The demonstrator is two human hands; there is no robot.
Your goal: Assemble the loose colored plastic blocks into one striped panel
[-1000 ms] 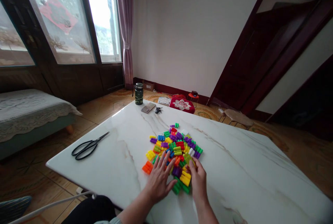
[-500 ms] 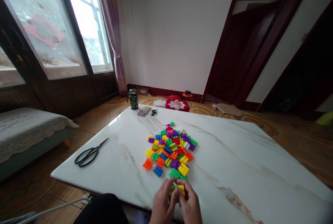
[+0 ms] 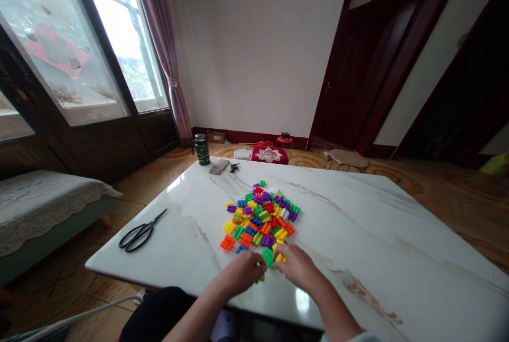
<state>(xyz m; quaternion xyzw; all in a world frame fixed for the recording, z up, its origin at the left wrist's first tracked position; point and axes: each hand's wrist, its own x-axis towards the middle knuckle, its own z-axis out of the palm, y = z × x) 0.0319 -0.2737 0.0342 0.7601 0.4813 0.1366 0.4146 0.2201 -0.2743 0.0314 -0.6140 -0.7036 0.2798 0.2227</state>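
A pile of colourful plastic building blocks (image 3: pixel 262 220) lies on the white marble-patterned table (image 3: pixel 342 230). My left hand (image 3: pixel 245 269) is at the near edge of the pile, fingers curled closed, with a bit of a yellow-green block (image 3: pixel 261 278) showing under them. Just right of it, my right hand (image 3: pixel 297 265) has its fingers closed round a yellow block (image 3: pixel 280 257) at the pile's edge. Between the two hands sits a green block (image 3: pixel 268 257). A blue block (image 3: pixel 242 249) is partly hidden behind my left hand.
Black-handled scissors (image 3: pixel 139 235) lie at the table's left. At the far left corner stand a camouflage-patterned bottle (image 3: pixel 202 150), a phone (image 3: pixel 219 166) and keys (image 3: pixel 234 167). A round stool (image 3: pixel 347 159) stands beyond the table, and a cloth-covered seat (image 3: pixel 47 199) is on the left.
My hands were together near the table's front edge around yellow-green and yellow blocks. They have come apart and moved forward to the pile. The view has shifted slightly.
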